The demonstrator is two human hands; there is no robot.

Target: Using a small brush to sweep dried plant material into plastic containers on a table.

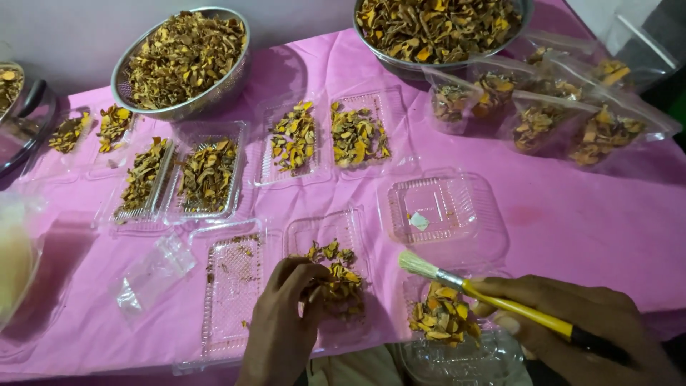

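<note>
My left hand [282,322] reaches into an open clear plastic clamshell tray [336,236], fingers pinched on dried yellow-orange pieces [341,282] heaped in it. My right hand [582,325] grips a paintbrush [500,300] with a yellow handle and pale bristles that point left. The brush lies above another clear tray [457,357] with a small heap of the same dried pieces [439,318], at the table's near edge.
A pink cloth [572,221] covers the table. Several filled clear trays [207,179] lie in the middle, an empty one [436,211] to the right. Two steel bowls [182,61] of dried pieces stand at the back, several filled plastic bags [564,121] at the right.
</note>
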